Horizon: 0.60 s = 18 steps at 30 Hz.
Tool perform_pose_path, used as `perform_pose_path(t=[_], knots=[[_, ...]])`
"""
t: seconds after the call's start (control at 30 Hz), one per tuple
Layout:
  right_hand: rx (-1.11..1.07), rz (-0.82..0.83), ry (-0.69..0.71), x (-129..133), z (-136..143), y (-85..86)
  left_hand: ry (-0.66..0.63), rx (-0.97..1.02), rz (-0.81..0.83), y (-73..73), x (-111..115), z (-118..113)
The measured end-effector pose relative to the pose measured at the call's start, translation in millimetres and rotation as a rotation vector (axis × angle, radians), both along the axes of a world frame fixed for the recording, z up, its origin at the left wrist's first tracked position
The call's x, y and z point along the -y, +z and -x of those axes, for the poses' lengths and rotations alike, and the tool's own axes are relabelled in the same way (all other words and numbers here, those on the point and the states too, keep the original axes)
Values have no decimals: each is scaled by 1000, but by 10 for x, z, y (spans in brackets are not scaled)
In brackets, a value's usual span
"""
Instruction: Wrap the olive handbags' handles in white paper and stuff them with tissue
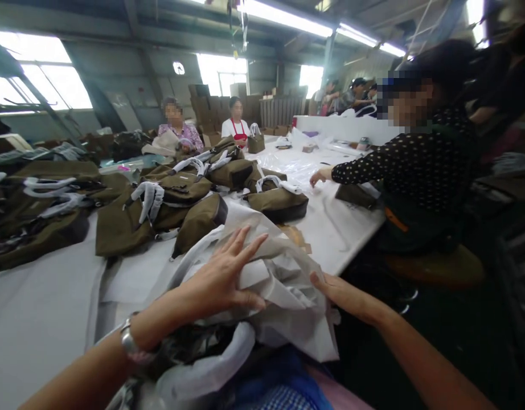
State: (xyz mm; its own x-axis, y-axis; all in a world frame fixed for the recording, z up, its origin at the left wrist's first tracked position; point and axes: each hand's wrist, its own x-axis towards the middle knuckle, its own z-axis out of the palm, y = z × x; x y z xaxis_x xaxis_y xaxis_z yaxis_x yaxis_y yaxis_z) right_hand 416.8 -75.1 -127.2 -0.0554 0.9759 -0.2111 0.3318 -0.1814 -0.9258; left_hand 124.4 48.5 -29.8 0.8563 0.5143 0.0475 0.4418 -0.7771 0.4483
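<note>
A crumpled bundle of white paper [283, 273] lies before me at the table's near edge. My left hand [232, 267] rests on its left side with the fingers spread. On the bundle's right side, my right hand [337, 290] presses with its fingertips, partly hidden behind the paper. Below the paper, close to my body, a bag handle wrapped in white padding [211, 370] curves up beside dark material. The rest of that bag is hidden by the paper and my left arm.
Several olive bags [121, 228] with white-wrapped handles crowd the white table [53, 313] ahead and left. Clear plastic sheets [279, 162] lie farther back. At right, a co-worker in a dotted sleeve [365, 165] reaches over the table. Two people sit at the far side.
</note>
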Motion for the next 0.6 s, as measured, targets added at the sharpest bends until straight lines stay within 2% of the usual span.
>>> perform_pose_path(t=[0.07, 0.17, 0.23, 0.3, 0.37, 0.47, 0.53, 0.6], knots=[[-263, 56, -22, 31, 167, 28, -26, -22, 71, -133, -77, -88], [-600, 75, -20, -45, 399, 198, -73, -64, 109, -371, -19, -183], [-675, 11, 10, -110, 536, 345, -62, -93, 51, -536, 85, -221], [-594, -117, 37, -147, 661, 492, -6, -58, -44, -673, 172, -215], [-461, -221, 83, -152, 758, 625, 44, 62, -140, -752, 205, -149], [-314, -262, 193, -134, 783, 774, 62, 241, -213, -751, 165, 50], [-119, -428, 97, -134, 701, 808, 99, 291, -208, -700, 114, 199], [140, -639, -174, -159, 582, 771, 169, 309, -181, -644, 71, 312]])
